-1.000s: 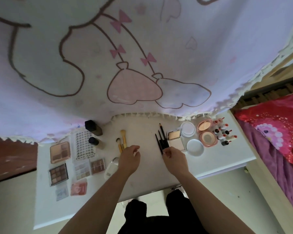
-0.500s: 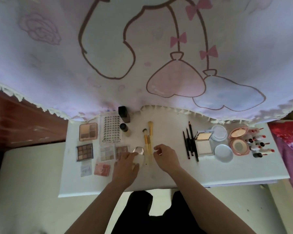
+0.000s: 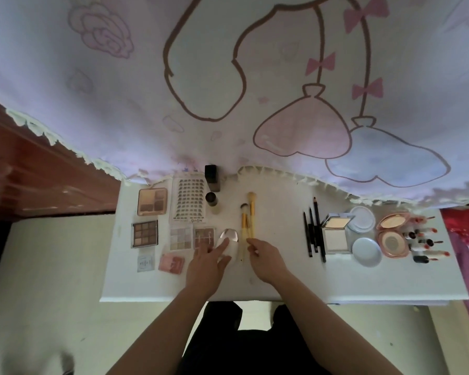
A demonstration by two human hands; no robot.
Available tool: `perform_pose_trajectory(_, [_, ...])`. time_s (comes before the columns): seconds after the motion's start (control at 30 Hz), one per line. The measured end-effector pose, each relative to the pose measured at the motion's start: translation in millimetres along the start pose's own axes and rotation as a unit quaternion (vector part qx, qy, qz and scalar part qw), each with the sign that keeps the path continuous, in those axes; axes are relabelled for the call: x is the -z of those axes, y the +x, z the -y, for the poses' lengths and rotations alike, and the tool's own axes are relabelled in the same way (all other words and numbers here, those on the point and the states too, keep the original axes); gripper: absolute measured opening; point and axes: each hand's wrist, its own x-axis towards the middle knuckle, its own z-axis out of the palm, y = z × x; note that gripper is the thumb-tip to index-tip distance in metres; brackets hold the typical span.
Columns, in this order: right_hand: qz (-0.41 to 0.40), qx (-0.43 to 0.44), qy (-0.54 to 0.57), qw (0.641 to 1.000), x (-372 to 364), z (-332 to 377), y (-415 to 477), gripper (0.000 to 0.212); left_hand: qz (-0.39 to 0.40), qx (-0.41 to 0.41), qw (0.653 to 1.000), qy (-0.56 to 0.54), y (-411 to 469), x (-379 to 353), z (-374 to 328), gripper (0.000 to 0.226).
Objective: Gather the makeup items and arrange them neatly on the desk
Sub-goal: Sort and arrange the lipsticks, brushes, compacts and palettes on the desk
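Note:
Makeup lies in rows on the white desk (image 3: 295, 288). My left hand (image 3: 205, 266) grips a white oval mirror compact (image 3: 230, 243) between thumb and fingers. Just to its right, my right hand (image 3: 267, 257) pinches the near end of a yellow-handled makeup brush (image 3: 251, 215), which lies beside a second brush (image 3: 243, 221). Left of the hands lie eyeshadow palettes (image 3: 144, 234), a lash sheet (image 3: 189, 200) and a pink blush (image 3: 172, 262). Black pencils (image 3: 313, 231), a square powder compact (image 3: 336, 235), round lids (image 3: 367, 251), a pink compact (image 3: 392, 235) and lipsticks (image 3: 427, 243) lie to the right.
Two dark-capped bottles (image 3: 211, 182) stand at the back by a hanging cartoon-print cloth (image 3: 228, 77) that drapes over the desk's far edge. A red-brown cabinet (image 3: 38, 180) is on the left and a red bedspread (image 3: 466, 226) on the right. My legs are under the desk's near edge.
My right hand left the black pencils and moved left to the brushes. My left hand shifted onto the white mirror compact. The view swung left.

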Motion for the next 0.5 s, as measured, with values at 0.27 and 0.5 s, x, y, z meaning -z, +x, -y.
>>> perform_pose_trajectory(0.27, [0.015,0.018,0.009,1.0,32,-20,-13,0.046,-0.025,0.058,0.998,-0.009,-3,-1,-18,0.047])
perform_pose_trajectory(0.5, [0.03,0.036,0.039,0.998,55,-43,-27,0.046,-0.13,0.091,0.987,-0.028,-23,-3,-45,0.043])
